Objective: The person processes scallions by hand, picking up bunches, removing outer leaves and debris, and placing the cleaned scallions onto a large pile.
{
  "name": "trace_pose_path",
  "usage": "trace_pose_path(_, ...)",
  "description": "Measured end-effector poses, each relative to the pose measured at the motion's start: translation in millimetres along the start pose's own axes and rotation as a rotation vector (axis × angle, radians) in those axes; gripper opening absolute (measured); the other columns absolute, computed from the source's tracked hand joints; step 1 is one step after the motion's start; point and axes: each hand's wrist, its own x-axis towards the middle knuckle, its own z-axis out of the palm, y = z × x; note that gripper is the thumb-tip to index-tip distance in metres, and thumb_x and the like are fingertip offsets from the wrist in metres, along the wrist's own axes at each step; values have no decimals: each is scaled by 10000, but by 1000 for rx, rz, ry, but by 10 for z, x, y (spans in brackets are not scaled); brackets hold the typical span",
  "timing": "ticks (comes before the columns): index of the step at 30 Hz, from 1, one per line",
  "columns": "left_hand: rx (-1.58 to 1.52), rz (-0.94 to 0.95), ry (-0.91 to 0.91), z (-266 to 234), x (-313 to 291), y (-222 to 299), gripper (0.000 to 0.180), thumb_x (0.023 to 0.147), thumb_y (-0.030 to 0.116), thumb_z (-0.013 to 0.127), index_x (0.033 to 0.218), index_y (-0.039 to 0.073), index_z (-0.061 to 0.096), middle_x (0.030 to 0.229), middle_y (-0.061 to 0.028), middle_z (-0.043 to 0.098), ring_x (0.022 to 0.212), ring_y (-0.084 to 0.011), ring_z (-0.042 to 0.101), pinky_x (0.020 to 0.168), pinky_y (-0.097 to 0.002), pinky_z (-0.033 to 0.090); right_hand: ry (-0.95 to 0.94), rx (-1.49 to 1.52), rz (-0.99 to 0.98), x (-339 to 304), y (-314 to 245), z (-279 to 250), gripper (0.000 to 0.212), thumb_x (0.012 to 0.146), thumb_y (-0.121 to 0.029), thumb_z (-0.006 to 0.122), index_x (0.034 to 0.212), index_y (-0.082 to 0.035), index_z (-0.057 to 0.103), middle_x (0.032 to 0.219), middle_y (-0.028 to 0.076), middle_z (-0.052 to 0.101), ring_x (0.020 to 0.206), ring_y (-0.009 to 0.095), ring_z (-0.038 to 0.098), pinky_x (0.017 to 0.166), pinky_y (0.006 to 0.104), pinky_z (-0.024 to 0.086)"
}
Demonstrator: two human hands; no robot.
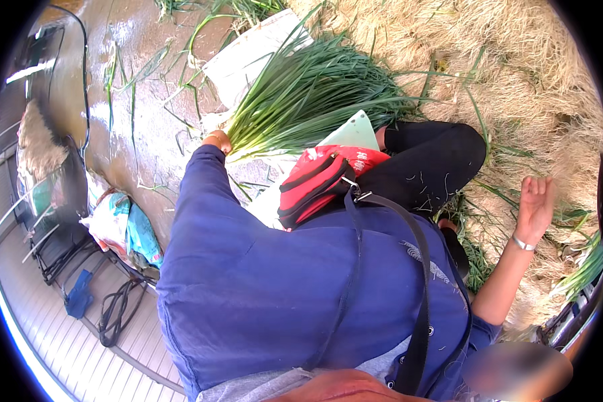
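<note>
At the upper centre, my left hand (218,139) is closed around the pale base end of a large bunch of green onions (315,97). Their long leaves fan out toward the right, past my bent knee. The bunch lies partly over a white flat board or box (248,57). Well apart from it on the right, my right hand (537,209) is raised over tan fibrous material, palm visible. Its fingers are curled in, with nothing seen in them, and a silver bracelet (524,243) rings the wrist.
A wide layer of tan, root-like fibres (509,60) covers the right side. Loose leaves are strewn on the wet floor (147,120). A red and black bag (315,191) sits at my lap. Colourful sacks (124,221) and a coiled black cable (117,311) lie at the left.
</note>
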Motion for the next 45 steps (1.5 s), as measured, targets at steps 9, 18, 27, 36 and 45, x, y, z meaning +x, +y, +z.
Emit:
trace_pose_path(9, -269, 142, 384, -122, 288, 420, 522, 735, 299, 673, 1176, 39, 571, 1153, -197, 603, 1092, -339, 568, 922, -412, 455, 436, -319, 4, -678, 255, -944, 173, 931, -192, 555, 1020, -45, 546, 764, 10, 522, 705, 126, 506, 770, 312, 476)
trace_pose_path(18, 12, 759, 550, -645, 368, 1780, 655, 785, 466, 636, 1270, 42, 514, 1254, -203, 536, 1186, -336, 493, 995, -403, 396, 272, -733, 66, -1450, 542, -1122, 300, 859, -199, 597, 1121, -60, 557, 975, 89, 607, 921, 218, 571, 846, 386, 467)
trace_pose_path(27, -364, 1213, 666, -1666, -2184, 3295, 420, 799, 221, 687, 1146, 13, 572, 1110, -139, 622, 934, -228, 644, 806, -311, 501, 805, -1608, -864, -2012, -363, -213, 298, 800, -99, 619, 1087, -31, 571, 1041, 185, 592, 970, 351, 562, 870, 410, 442)
trace_pose_path(36, -416, 1782, 202, -1073, -4424, 4545, 267, 863, 115, 625, 1113, 22, 604, 1035, -65, 650, 950, -138, 617, 862, -265, 470, 1120, -1748, -763, -2126, -1238, -653, 248, 753, -119, 657, 974, -32, 585, 876, 160, 599, 820, 354, 569, 741, 443, 452)
trace_pose_path(45, -791, 1657, -672, -525, -5727, 5494, 278, 931, 83, 509, 1199, 9, 502, 1063, -51, 600, 937, -110, 567, 806, -244, 464, 444, -928, -715, -2045, -711, -119, 216, 825, -127, 643, 984, -3, 566, 852, 125, 606, 740, 251, 601, 677, 356, 484)
